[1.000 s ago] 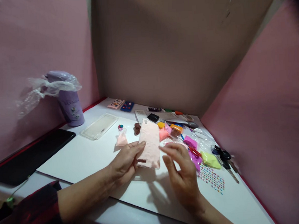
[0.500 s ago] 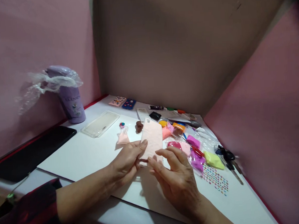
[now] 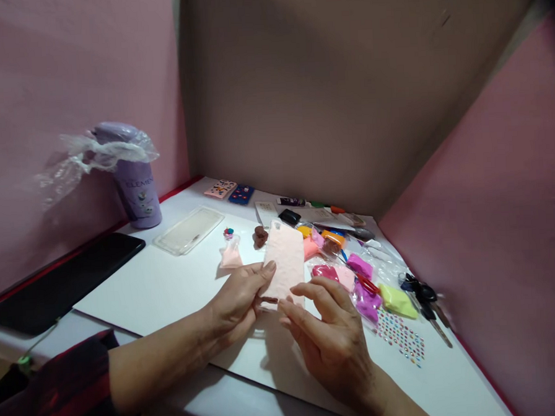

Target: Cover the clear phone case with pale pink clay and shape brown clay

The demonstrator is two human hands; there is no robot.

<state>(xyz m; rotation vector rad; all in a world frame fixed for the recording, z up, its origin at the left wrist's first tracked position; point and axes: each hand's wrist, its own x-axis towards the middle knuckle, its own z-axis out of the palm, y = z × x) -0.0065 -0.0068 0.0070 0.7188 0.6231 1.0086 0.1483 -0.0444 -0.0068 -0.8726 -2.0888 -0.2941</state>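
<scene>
Head view: well left of the slim phone case (image 3: 285, 257), coated in pale pink, clay-like material and held tilted above a flat white board (image 3: 171, 300), lies a clear, rectangular plastic case (image 3: 188, 231). At the phone case's left edge, the left hand (image 3: 236, 303) grasps it, thumb on the coated face; a light, steady hold should avoid denting that soft coat. Near the phone case's lower left corner sits a thin, dark-brown strip (image 3: 269, 300), apparently clay, best kept level with the bottom edge and pressed down in small, even touches. At the phone case's lower right, the right hand (image 3: 328, 329) has bent fingers, tips by the strip's right end; they overlap it too closely to say whether they pinch it or merely rest there. Farther right of the phone case, small, multicoloured, round gems (image 3: 402, 338) deserve room from that wrist.
</scene>
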